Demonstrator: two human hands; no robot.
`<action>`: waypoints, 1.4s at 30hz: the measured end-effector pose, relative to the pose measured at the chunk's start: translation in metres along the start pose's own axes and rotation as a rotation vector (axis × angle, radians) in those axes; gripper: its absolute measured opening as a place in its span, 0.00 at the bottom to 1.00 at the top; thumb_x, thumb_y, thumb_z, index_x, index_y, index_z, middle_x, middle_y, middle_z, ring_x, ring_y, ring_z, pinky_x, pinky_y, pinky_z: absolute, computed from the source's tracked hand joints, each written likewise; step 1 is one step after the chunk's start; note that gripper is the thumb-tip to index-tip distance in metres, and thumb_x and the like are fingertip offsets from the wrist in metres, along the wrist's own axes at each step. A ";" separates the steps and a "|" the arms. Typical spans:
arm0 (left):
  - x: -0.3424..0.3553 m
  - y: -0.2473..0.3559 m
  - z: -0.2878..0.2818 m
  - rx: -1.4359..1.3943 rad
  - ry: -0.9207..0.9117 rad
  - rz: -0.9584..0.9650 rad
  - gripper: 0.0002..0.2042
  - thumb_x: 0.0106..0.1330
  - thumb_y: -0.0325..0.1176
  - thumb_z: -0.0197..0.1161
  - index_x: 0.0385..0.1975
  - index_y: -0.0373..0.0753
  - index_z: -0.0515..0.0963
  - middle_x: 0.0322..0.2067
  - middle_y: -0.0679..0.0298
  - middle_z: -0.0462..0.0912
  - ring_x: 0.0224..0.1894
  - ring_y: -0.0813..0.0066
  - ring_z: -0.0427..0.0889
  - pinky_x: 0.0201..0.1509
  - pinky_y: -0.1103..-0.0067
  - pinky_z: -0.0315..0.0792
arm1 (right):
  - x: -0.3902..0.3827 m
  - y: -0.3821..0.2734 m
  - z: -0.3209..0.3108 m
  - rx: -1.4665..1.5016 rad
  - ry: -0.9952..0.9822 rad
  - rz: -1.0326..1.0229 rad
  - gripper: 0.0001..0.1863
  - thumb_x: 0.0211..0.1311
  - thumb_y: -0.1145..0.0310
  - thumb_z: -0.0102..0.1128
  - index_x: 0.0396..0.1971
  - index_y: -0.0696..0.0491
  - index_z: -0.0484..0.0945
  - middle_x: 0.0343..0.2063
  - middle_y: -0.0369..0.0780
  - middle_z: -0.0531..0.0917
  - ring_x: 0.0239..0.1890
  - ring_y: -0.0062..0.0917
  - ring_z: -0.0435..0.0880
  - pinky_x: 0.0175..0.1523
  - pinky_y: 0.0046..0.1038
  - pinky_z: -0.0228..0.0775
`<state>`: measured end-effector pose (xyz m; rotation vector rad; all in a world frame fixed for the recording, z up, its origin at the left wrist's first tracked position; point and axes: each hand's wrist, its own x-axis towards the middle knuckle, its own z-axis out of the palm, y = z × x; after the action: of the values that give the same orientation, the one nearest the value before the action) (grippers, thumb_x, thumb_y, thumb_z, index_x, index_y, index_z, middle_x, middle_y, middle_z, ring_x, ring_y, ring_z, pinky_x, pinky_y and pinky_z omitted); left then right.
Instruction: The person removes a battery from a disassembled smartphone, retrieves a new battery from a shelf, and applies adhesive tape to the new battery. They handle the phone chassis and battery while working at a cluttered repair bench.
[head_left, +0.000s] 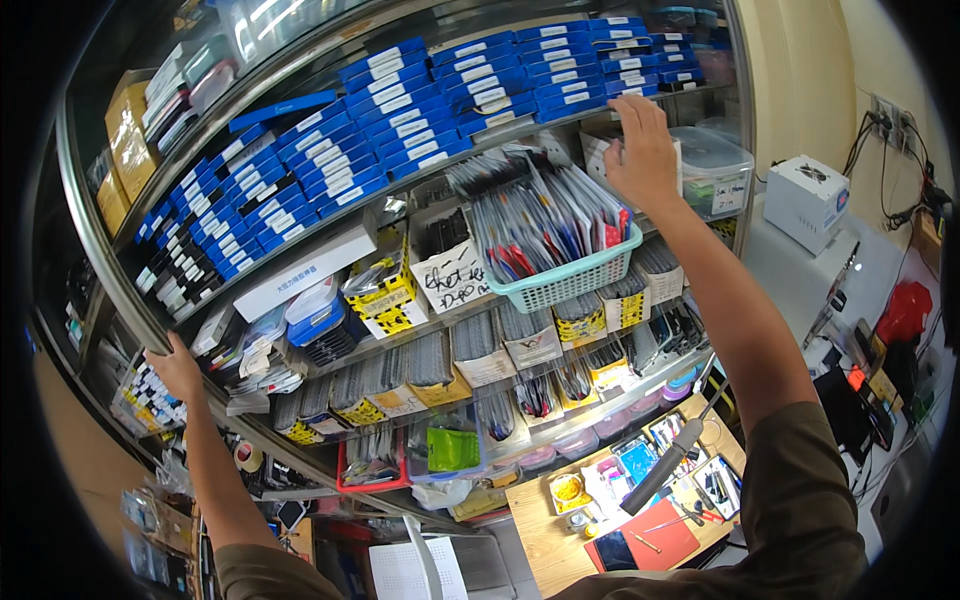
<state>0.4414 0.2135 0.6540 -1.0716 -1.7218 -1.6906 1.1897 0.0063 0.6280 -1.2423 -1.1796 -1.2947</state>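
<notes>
My left hand is closed on the metal frame at the left side of a tall shelf cabinet. My right hand is raised at the right, by the edge of the upper shelf, just below stacked flat blue boxes. Its fingers are bent and its thumb stands apart; nothing shows between them. Behind it is a white box, partly hidden by the hand. Left of that hand, a light-green plastic basket juts out from the shelf, packed with upright thin packets.
Lower shelves hold cardboard boxes of packed sleeves. A clear lidded container sits at the right shelf end. Below stands a wooden desk with a lamp, small tools and a red mat. A white cube-shaped box is farther right.
</notes>
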 end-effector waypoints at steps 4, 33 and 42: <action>-0.004 0.007 -0.005 -0.019 -0.001 -0.004 0.35 0.68 0.58 0.59 0.67 0.39 0.66 0.59 0.49 0.78 0.60 0.45 0.77 0.62 0.61 0.69 | 0.000 -0.003 -0.002 0.002 -0.011 0.010 0.29 0.47 0.78 0.59 0.55 0.57 0.73 0.55 0.46 0.75 0.60 0.44 0.72 0.63 0.42 0.68; -0.009 0.012 -0.009 0.017 0.017 -0.016 0.36 0.67 0.59 0.59 0.68 0.41 0.64 0.58 0.49 0.79 0.58 0.45 0.78 0.60 0.60 0.71 | 0.001 -0.005 -0.004 -0.003 -0.031 -0.006 0.30 0.48 0.79 0.59 0.56 0.57 0.72 0.56 0.46 0.74 0.61 0.44 0.71 0.64 0.41 0.67; -0.009 0.012 -0.009 0.020 0.020 -0.031 0.36 0.67 0.60 0.59 0.68 0.42 0.64 0.58 0.49 0.80 0.58 0.45 0.79 0.60 0.60 0.71 | 0.001 -0.005 -0.004 -0.008 -0.022 -0.013 0.30 0.48 0.79 0.59 0.56 0.57 0.72 0.56 0.46 0.74 0.61 0.44 0.71 0.64 0.41 0.68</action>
<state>0.4548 0.2021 0.6550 -1.0207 -1.7471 -1.6935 1.1842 0.0028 0.6287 -1.2594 -1.2005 -1.2998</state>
